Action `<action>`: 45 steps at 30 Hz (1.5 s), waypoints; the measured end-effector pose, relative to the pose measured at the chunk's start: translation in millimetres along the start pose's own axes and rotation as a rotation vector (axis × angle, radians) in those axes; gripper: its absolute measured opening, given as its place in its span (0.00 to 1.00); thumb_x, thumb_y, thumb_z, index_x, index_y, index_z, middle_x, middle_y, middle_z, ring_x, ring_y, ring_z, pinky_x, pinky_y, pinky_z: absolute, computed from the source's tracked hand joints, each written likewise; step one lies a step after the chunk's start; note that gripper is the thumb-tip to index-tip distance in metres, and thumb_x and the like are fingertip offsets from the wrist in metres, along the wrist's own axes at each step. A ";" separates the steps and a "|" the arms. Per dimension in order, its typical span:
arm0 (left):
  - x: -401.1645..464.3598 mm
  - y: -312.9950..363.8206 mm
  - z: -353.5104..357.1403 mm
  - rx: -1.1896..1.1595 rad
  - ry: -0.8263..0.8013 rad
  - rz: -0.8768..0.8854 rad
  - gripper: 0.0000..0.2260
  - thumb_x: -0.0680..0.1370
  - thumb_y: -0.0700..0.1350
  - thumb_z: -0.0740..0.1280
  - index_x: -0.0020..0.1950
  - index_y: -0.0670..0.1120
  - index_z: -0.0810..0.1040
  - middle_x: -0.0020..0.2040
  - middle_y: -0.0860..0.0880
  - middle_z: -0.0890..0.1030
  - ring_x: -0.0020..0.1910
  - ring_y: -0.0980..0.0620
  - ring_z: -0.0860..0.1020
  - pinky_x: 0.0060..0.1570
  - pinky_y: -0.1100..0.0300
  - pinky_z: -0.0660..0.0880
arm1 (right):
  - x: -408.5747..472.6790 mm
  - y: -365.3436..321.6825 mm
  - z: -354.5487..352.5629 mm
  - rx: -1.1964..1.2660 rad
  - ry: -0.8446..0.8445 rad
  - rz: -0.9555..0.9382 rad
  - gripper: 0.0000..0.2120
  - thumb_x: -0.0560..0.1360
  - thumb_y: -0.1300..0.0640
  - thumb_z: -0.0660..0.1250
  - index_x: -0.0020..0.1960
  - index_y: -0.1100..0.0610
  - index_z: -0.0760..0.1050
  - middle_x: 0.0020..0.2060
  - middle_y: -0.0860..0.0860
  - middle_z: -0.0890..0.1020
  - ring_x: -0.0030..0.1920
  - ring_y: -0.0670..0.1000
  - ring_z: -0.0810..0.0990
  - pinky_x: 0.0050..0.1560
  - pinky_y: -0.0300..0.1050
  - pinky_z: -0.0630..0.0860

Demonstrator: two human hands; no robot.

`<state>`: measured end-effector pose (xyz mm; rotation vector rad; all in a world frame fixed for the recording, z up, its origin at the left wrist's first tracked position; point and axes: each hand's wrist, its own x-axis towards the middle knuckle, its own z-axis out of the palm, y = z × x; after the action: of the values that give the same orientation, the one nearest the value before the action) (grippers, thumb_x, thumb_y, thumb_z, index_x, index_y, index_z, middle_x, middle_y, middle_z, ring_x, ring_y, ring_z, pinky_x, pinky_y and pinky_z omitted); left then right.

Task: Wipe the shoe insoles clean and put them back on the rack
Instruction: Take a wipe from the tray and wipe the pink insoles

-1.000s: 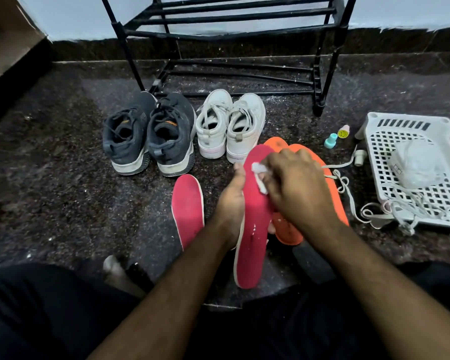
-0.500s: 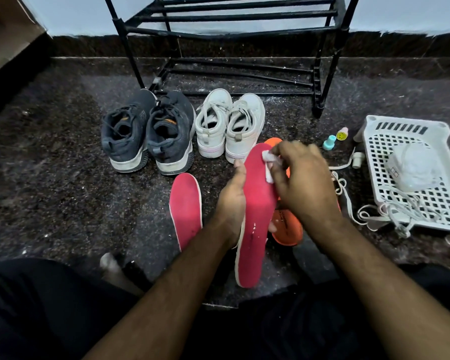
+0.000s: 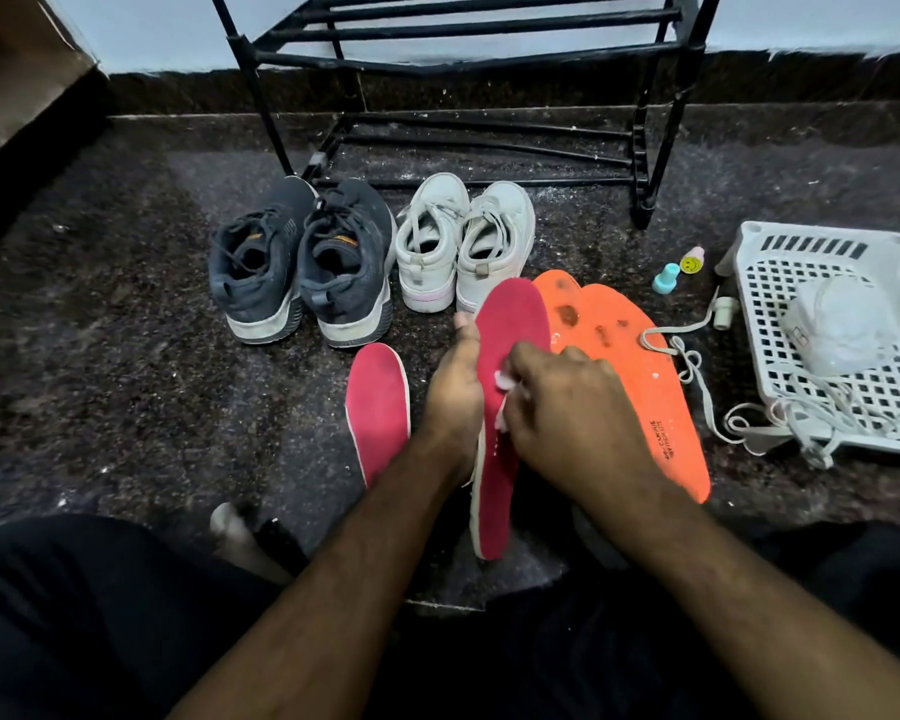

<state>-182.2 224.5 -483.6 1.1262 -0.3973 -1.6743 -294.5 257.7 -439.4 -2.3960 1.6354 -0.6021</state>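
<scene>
My left hand (image 3: 455, 394) grips a pink-red insole (image 3: 510, 324) by its left edge and holds it tilted up off the floor. Against the middle of that insole my right hand (image 3: 575, 418) presses a small white wipe (image 3: 502, 380). A second pink-red insole (image 3: 378, 407) lies flat on the floor to the left. Two orange insoles (image 3: 630, 366), with dark stains near the toe, lie side by side to the right. The black metal shoe rack (image 3: 463, 54) stands against the wall at the back.
A dark grey pair of sneakers (image 3: 302, 262) and a white pair (image 3: 463, 241) stand in front of the rack. A white plastic basket (image 3: 827, 262) holding a wrapped bundle sits at the right, with white laces (image 3: 697, 376) trailing beside it. Two small bottles (image 3: 676, 270) stand nearby.
My right hand has slid the wipe down the held insole from its toe end to its middle, uncovering the orange insoles behind. My left hand keeps its grip.
</scene>
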 end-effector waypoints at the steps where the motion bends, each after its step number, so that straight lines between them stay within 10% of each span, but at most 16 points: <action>1: -0.9 0.8 0.6 0.009 0.023 -0.006 0.41 0.73 0.72 0.62 0.69 0.39 0.75 0.66 0.36 0.76 0.61 0.38 0.77 0.67 0.42 0.72 | -3.8 -2.7 1.0 -0.008 -0.017 -0.012 0.05 0.72 0.55 0.62 0.48 0.51 0.72 0.37 0.51 0.81 0.45 0.59 0.77 0.44 0.52 0.69; 4: -4.9 -3.0 7.9 0.133 -0.044 -0.057 0.36 0.75 0.72 0.57 0.60 0.42 0.80 0.46 0.37 0.83 0.39 0.38 0.84 0.36 0.46 0.83 | 11.7 11.7 -5.0 -0.070 0.119 0.019 0.05 0.73 0.55 0.64 0.49 0.51 0.73 0.38 0.53 0.81 0.45 0.60 0.77 0.43 0.52 0.67; 7: -9.9 -12.2 11.9 0.208 -0.147 -0.075 0.33 0.76 0.71 0.50 0.54 0.44 0.79 0.30 0.40 0.77 0.18 0.45 0.75 0.16 0.57 0.73 | 36.7 36.2 -12.5 -0.024 0.205 0.140 0.05 0.74 0.55 0.64 0.50 0.51 0.75 0.40 0.53 0.81 0.46 0.60 0.77 0.45 0.53 0.68; 10: -8.3 -7.0 6.2 0.172 -0.139 -0.039 0.33 0.72 0.72 0.56 0.52 0.43 0.80 0.33 0.39 0.79 0.23 0.44 0.79 0.21 0.53 0.78 | 26.9 27.1 -5.7 0.080 0.155 0.087 0.04 0.75 0.57 0.65 0.49 0.52 0.74 0.40 0.54 0.81 0.45 0.61 0.78 0.45 0.56 0.73; 14: 1.8 -7.3 0.8 0.114 -0.039 0.005 0.38 0.68 0.75 0.66 0.62 0.43 0.77 0.55 0.36 0.76 0.54 0.39 0.77 0.59 0.44 0.75 | -0.1 4.0 7.2 -0.058 0.040 -0.032 0.05 0.73 0.56 0.66 0.48 0.52 0.71 0.39 0.53 0.81 0.46 0.60 0.77 0.42 0.52 0.65; 19: -2.3 -11.1 4.9 0.189 -0.154 -0.072 0.41 0.68 0.73 0.56 0.63 0.40 0.77 0.28 0.41 0.77 0.18 0.45 0.75 0.18 0.57 0.74 | 34.8 33.7 -5.1 -0.057 0.184 0.100 0.04 0.77 0.54 0.64 0.50 0.53 0.73 0.43 0.53 0.81 0.48 0.61 0.76 0.45 0.54 0.67; 22: -2.1 -4.9 2.4 0.098 -0.112 -0.064 0.37 0.71 0.73 0.55 0.60 0.44 0.79 0.33 0.41 0.79 0.24 0.44 0.78 0.24 0.54 0.77 | 27.2 23.0 -1.1 0.025 0.130 0.059 0.03 0.77 0.55 0.65 0.49 0.53 0.73 0.41 0.53 0.81 0.47 0.60 0.77 0.45 0.54 0.69; 25: 3.5 2.1 -7.1 0.022 -0.040 -0.039 0.31 0.78 0.70 0.52 0.59 0.47 0.78 0.47 0.48 0.83 0.43 0.50 0.82 0.50 0.55 0.80 | 2.7 5.4 8.4 0.001 -0.037 -0.050 0.04 0.76 0.54 0.66 0.49 0.51 0.72 0.40 0.51 0.82 0.47 0.59 0.77 0.44 0.52 0.68; 30: 2.3 9.7 0.0 0.029 -0.095 -0.137 0.41 0.74 0.76 0.48 0.64 0.44 0.77 0.40 0.42 0.82 0.29 0.45 0.80 0.27 0.56 0.77 | 10.8 28.6 -3.9 0.183 0.067 0.063 0.03 0.77 0.54 0.67 0.50 0.51 0.74 0.45 0.50 0.78 0.47 0.56 0.74 0.50 0.53 0.71; 35: 2.8 8.0 0.2 -0.080 -0.039 -0.157 0.38 0.75 0.74 0.51 0.62 0.44 0.79 0.56 0.41 0.82 0.54 0.41 0.80 0.57 0.46 0.76 | 7.6 23.1 2.0 0.335 -0.053 0.199 0.06 0.77 0.54 0.69 0.54 0.51 0.76 0.47 0.51 0.73 0.44 0.54 0.78 0.48 0.44 0.72; 41: -17.8 13.5 10.5 -0.031 -0.190 -0.153 0.37 0.79 0.70 0.50 0.66 0.40 0.76 0.52 0.40 0.84 0.46 0.46 0.84 0.47 0.53 0.82 | 24.7 34.9 5.1 0.538 0.047 0.321 0.05 0.73 0.53 0.73 0.47 0.46 0.78 0.45 0.50 0.81 0.40 0.53 0.82 0.47 0.54 0.81; 45: -16.4 -4.2 11.6 0.086 -0.225 -0.121 0.34 0.77 0.69 0.59 0.71 0.44 0.72 0.60 0.35 0.80 0.47 0.43 0.83 0.41 0.47 0.83 | 34.2 42.5 2.7 0.476 0.142 0.309 0.05 0.75 0.55 0.73 0.49 0.49 0.80 0.47 0.50 0.79 0.39 0.43 0.76 0.42 0.27 0.69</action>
<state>-193.7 237.6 -472.7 1.0444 -0.5568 -1.9143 -318.7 209.9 -449.6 -1.7610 1.6410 -0.9861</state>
